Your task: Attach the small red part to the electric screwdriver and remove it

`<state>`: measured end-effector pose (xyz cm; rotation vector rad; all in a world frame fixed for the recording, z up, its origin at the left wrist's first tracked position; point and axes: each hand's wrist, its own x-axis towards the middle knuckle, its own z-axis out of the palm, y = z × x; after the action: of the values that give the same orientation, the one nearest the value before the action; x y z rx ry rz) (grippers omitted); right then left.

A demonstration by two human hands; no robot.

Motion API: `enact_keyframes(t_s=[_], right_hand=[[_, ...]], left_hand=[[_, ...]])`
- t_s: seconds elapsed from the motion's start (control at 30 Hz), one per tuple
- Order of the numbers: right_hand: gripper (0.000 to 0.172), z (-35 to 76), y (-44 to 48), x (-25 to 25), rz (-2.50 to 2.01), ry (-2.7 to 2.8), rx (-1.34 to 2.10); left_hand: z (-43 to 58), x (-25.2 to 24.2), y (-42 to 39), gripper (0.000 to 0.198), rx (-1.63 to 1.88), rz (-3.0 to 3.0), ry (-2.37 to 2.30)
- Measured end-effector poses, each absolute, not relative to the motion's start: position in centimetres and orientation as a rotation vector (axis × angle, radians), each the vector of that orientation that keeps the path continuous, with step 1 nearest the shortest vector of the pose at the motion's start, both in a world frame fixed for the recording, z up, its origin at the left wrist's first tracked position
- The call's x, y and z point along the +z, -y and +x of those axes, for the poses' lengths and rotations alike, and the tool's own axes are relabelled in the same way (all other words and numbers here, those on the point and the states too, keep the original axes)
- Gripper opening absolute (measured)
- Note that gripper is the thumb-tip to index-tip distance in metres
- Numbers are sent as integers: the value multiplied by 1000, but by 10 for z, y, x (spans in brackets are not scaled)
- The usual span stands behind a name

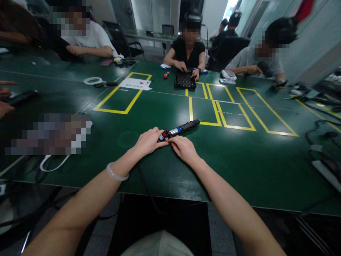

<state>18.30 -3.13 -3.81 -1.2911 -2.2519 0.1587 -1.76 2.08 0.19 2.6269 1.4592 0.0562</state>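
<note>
An electric screwdriver [183,127] with a black tip end, a blue band and a red rear end lies on the green table [239,160], pointing to the upper right. My left hand [149,141] rests over its rear end, fingers curled around it. My right hand [183,148] pinches the same rear end from the right side. A pale bangle [116,173] sits on my left wrist. A black cable [145,185] runs from the tool toward the table's near edge.
Yellow tape rectangles [125,96] mark the table. Across it, a person's hands hold a black tray [184,81]; a red-handled tool [166,75], a sheet of paper [136,84] and a white tape ring [93,80] lie nearby. Cables and a power strip [326,170] crowd the right edge.
</note>
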Motion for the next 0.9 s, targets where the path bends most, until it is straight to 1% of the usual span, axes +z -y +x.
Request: enact_keyframes(t_s=[0.27,0.5,0.73,0.9], right_hand=[[13,192,33,-36,-1354,2260,179],[12,194,33,-35,-1356,2277,236],[12,195,33,-35,-1375,2273,273],[12,195,34,-32,-1391,2276,301]], left_hand=[[-37,4,-32,58,-1,2615,-1515],[-70,0,-47,61,-20,2613,-1616],[-118,0,-69,63,-59,2456,-1895],[-147,-1,-83,71,-26,2315,-2113]])
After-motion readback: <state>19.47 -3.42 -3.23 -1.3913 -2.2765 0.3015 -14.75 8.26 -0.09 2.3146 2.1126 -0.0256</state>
